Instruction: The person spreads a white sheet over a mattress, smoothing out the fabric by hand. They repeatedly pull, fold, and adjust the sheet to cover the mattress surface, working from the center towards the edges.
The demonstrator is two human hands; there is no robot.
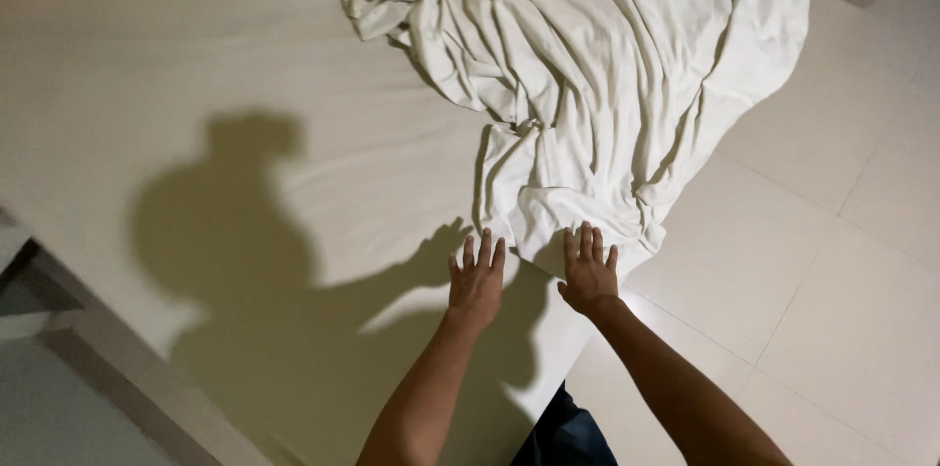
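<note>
Where the crumpled white cotton sheet [597, 65] trails from far right to its near tip, the right hand [588, 270], fingers spread flat, touches that tip; the left hand [477, 278], likewise splayed and empty, rests just left on the bare cream mattress [196, 55].

A white cloth bedsheet [597, 65], matt and deeply creased, fills the upper right of the frame. The mattress [196, 65] beneath wears smooth, taut, matt cream fabric. At right, the tiled floor [842, 260] looks hard with a faint sheen.
</note>
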